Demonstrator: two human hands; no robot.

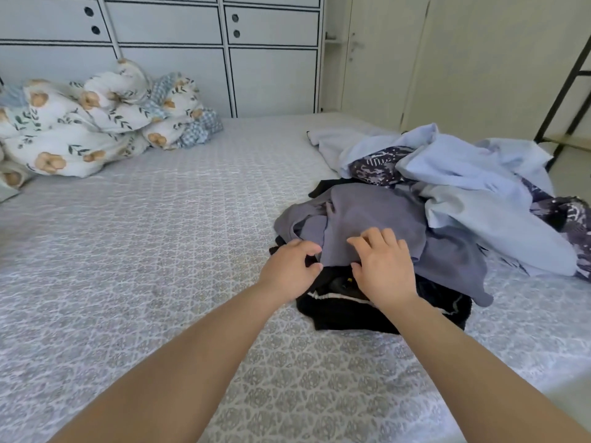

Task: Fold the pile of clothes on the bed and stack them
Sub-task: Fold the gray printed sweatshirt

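Note:
A loose pile of clothes lies on the right half of the bed. On its near side a grey garment drapes over a black garment with a white trim line. Behind these lie light blue garments and a dark purple patterned piece. My left hand pinches the near left edge of the grey garment between thumb and curled fingers. My right hand rests with spread, bent fingers on the grey garment's near edge; whether it holds cloth cannot be seen.
A crumpled floral quilt sits at the far left of the bed. Grey drawer fronts line the wall behind. A cream door and a black metal frame stand at the far right, past the bed's edge.

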